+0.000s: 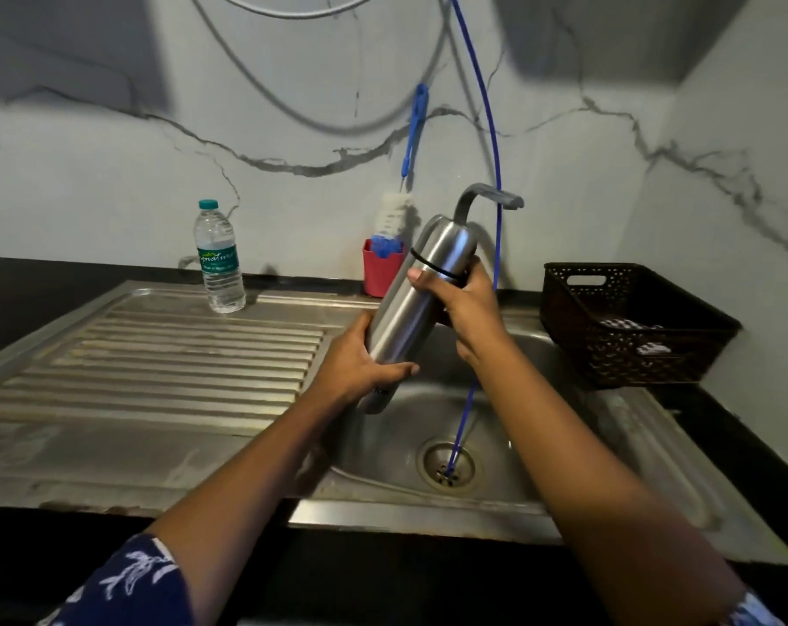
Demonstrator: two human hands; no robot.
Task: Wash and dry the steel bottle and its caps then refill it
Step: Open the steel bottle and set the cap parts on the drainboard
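the steel bottle (405, 314) hangs tilted over the sink (383, 472), left hand (360, 363) wrapped round its base and right hand (466, 305) clasping below the cap (446, 232), so a hard twist could slip the smooth steel loose or knock it against the tap (478, 198).

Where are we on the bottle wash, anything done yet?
Nothing looks done: the steel bottle is capped, and no water shows at the tap. In hand: left hand grips its base, right hand its cap end, over the sink. Left: uncapping, washing, drying, refilling.
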